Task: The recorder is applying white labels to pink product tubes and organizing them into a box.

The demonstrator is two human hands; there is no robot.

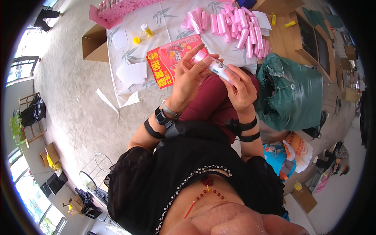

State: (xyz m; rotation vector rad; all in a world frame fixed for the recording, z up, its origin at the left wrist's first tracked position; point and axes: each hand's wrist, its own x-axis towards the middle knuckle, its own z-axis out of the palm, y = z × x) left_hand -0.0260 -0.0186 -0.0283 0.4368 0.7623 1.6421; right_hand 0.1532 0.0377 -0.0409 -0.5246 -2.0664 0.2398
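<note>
Between my hands is a small pink roll with a printed white paper wrap (219,69) around it, tilted over my lap. The fingers of my left hand (187,76) close on its pink end, with the index finger stretched out beyond it. My right hand (241,87) pinches the wrapped end between thumb and fingers. Just behind my left hand lies a red and yellow printed cardboard piece (159,64), partly covered by that hand. Farther off on the table sit a glue stick (147,31) and a loose yellow cap (136,40).
Pink rolls (239,27) are heaped on the patterned tablecloth (168,23), with more in a pink box (102,22) at the far left. White paper sheets (131,73) lie at the table's left edge. A green sack (293,94) stands to my right.
</note>
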